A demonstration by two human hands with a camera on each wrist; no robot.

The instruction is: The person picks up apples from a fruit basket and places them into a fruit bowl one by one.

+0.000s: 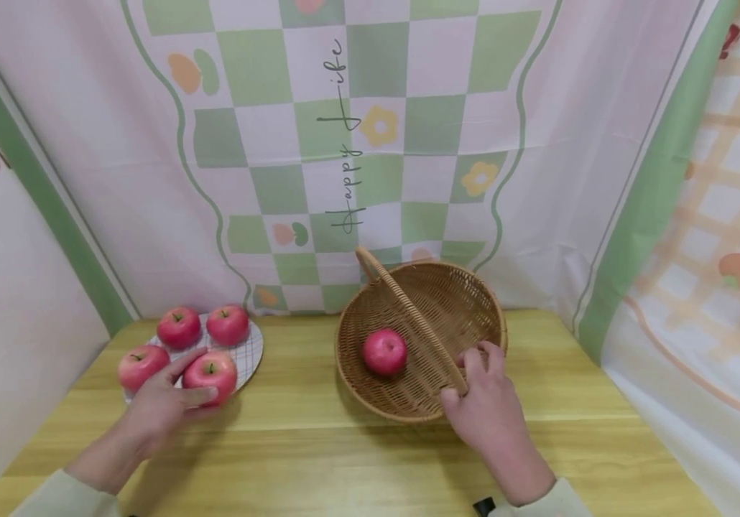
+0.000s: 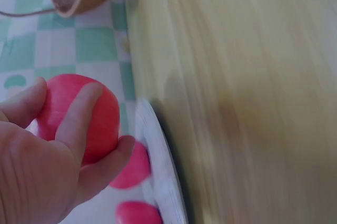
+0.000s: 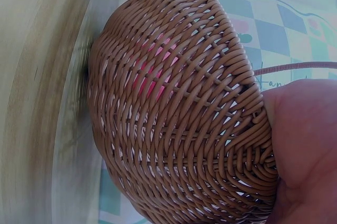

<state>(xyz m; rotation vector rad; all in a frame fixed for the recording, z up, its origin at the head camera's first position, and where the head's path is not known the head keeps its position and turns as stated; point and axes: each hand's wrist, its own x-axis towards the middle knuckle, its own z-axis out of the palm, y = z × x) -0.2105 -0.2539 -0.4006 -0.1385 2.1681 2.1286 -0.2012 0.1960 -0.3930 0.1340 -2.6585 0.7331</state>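
My left hand [image 1: 162,402] grips a red apple [image 1: 210,375] at the near edge of the plate [image 1: 251,350]; in the left wrist view the fingers curl round that apple [image 2: 100,118], which is raised off the plate. Three more apples sit on the plate: one at the left [image 1: 143,368], one at the back [image 1: 179,327] and one at the back right [image 1: 228,324]. Gripping the near rim of the wicker basket [image 1: 355,391], at the foot of its handle [image 1: 409,309], is my right hand [image 1: 483,409]. Inside the basket lies one apple [image 1: 385,352].
Plate and basket stand on a wooden table [image 1: 299,459], with bare tabletop between them. A checked fabric backdrop [image 1: 318,136] hangs behind the table, and more fabric hangs at both sides. A small black object [image 1: 483,507] shows by the right sleeve.
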